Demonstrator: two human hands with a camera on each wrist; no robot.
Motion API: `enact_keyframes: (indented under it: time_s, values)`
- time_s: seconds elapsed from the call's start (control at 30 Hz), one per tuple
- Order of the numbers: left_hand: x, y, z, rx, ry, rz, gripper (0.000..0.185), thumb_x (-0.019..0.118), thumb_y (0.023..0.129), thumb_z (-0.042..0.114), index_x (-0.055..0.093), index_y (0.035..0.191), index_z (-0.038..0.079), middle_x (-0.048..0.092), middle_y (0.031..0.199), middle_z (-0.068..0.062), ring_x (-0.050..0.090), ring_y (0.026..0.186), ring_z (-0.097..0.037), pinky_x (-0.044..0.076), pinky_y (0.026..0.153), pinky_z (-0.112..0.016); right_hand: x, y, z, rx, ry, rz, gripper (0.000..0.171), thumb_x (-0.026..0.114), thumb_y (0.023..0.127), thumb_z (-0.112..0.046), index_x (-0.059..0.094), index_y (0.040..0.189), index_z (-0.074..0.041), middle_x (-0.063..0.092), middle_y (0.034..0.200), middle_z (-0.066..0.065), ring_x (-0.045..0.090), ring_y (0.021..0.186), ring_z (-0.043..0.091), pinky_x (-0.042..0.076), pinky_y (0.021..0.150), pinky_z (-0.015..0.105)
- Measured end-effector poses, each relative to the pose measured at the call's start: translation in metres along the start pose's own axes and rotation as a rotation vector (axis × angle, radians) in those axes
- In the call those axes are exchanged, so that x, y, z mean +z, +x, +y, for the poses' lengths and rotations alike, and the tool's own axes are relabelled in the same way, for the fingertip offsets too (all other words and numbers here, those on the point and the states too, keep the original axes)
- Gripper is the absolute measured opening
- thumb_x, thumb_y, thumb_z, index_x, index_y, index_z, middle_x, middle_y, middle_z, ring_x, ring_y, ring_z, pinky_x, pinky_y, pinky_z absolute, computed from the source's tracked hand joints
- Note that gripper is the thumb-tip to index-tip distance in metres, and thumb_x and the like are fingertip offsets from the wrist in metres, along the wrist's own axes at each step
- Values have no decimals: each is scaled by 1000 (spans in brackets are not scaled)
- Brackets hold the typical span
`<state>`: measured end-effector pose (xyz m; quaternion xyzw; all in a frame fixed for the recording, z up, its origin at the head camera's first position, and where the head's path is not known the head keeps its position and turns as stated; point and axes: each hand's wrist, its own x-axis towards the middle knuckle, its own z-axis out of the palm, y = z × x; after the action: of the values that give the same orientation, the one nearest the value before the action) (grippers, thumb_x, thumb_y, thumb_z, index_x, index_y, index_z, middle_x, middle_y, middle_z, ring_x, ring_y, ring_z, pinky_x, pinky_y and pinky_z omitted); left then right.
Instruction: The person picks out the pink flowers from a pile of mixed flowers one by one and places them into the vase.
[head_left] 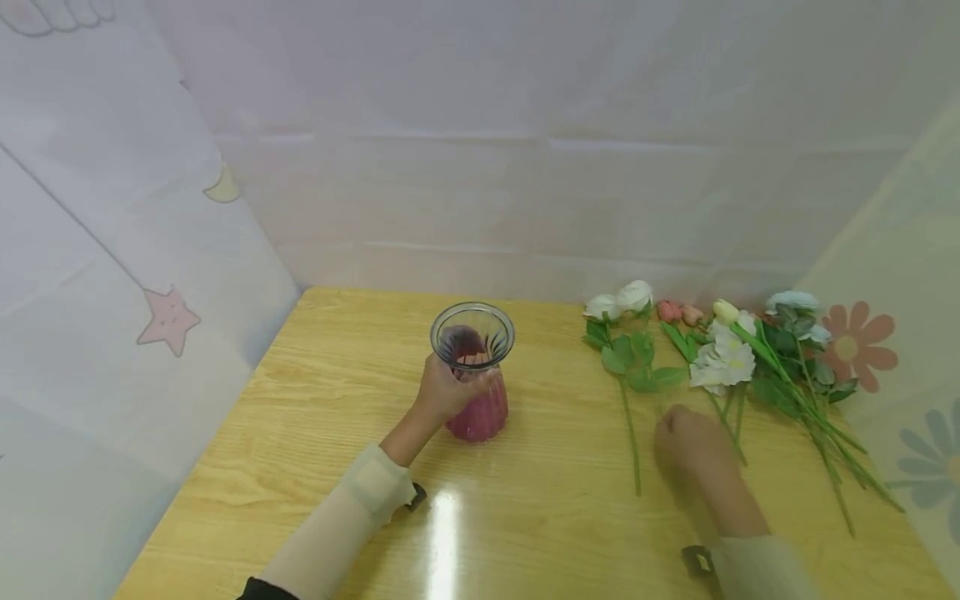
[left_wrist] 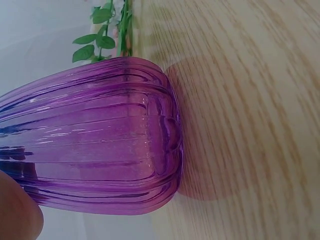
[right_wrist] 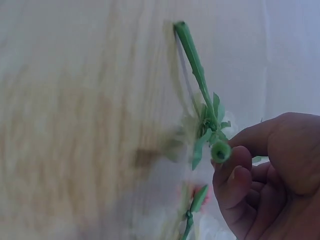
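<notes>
My left hand [head_left: 444, 388] grips a purple ribbed glass vase [head_left: 482, 412] below its flared clear rim. In the left wrist view, the base of the vase [left_wrist: 125, 140] is right at the wooden tabletop, beside its reflection. Over the right part of the table, my right hand [head_left: 697, 446] pinches a green flower stem between thumb and fingers. The cut end of that stem [right_wrist: 220, 151] faces the camera in the right wrist view. Just beyond this hand are white roses [head_left: 636, 296] with green leaves; another stem [head_left: 631, 442] lies to its left.
Several more artificial flowers lie on the right: pink buds [head_left: 678, 312], a ruffled white bloom [head_left: 723, 358], a cream tulip bud [head_left: 725, 312] and a pale blue flower [head_left: 793, 302]. Printed cloth [head_left: 480, 192] hangs behind and on both sides of the table [head_left: 300, 442].
</notes>
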<state>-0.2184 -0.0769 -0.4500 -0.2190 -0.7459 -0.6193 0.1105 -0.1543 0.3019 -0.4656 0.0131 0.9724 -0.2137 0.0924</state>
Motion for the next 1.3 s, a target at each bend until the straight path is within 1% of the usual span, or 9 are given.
enact_keyframes:
  time_s: [0.13, 0.3, 0.6, 0.73, 0.9, 1.0, 1.07, 1.17, 1.3]
  values:
    - [0, 0, 0, 8, -1, 0, 56, 78, 76, 21, 56, 121, -5, 66, 110, -23, 65, 103, -38, 57, 91, -33, 9, 3, -5, -17, 8, -18, 27, 34, 101, -17, 53, 87, -4, 54, 73, 8, 50, 65, 24, 44, 55, 38]
    - [1, 0, 1, 19, 6, 13, 62, 79, 76, 30, 56, 120, -7, 67, 109, -25, 66, 102, -40, 58, 88, -31, 19, 7, -10, -52, 6, -26, 24, 39, 100, -15, 57, 90, -1, 56, 74, 7, 51, 64, 23, 46, 55, 37]
    - [-1, -1, 4, -24, -44, 13, 58, 80, 75, 12, 55, 123, -8, 64, 113, -27, 64, 103, -41, 56, 87, -23, 23, 4, -23, -103, -26, -30, 18, 49, 99, -12, 58, 90, 0, 60, 76, 7, 55, 64, 22, 49, 55, 37]
    - [-2, -1, 2, -17, -59, 16, 60, 81, 74, 14, 54, 123, -9, 64, 114, -28, 63, 105, -45, 55, 89, -25, 21, 4, -21, -128, -43, -11, 21, 51, 101, -17, 61, 95, 0, 63, 79, 7, 58, 67, 22, 52, 58, 41]
    - [-2, 0, 1, -4, -69, 19, 68, 83, 75, 30, 54, 122, -9, 64, 111, -28, 64, 100, -43, 56, 85, -23, 6, 4, -8, -37, -22, -45, 36, 46, 104, -30, 62, 113, 1, 69, 97, 17, 64, 81, 31, 54, 67, 49]
    - [-2, 0, 2, 9, -65, 25, 72, 83, 75, 39, 54, 121, -9, 64, 109, -27, 64, 97, -38, 56, 82, -21, -7, 4, 5, 22, -30, -53, 47, 41, 105, -33, 56, 127, 5, 66, 114, 27, 65, 95, 43, 54, 71, 55]
    - [-2, 0, 3, 16, -62, 30, 71, 83, 75, 38, 54, 120, -9, 64, 108, -27, 64, 96, -37, 56, 81, -21, -15, 3, 15, 55, -44, -49, 51, 40, 105, -34, 52, 132, 8, 62, 122, 32, 62, 101, 49, 53, 72, 58]
    - [-2, -1, 3, 14, -51, 28, 67, 82, 76, 33, 55, 120, -8, 65, 108, -27, 64, 97, -37, 57, 83, -23, -24, 1, 32, 111, -66, -34, 55, 40, 105, -36, 47, 135, 9, 56, 128, 36, 58, 104, 56, 52, 73, 61]
    - [-2, -1, 3, 0, -23, 23, 64, 81, 76, 30, 56, 120, -8, 66, 109, -26, 65, 99, -40, 58, 86, -28, -32, -2, 53, 201, -46, -51, 54, 39, 103, -37, 50, 125, 12, 57, 119, 37, 59, 96, 56, 51, 67, 61]
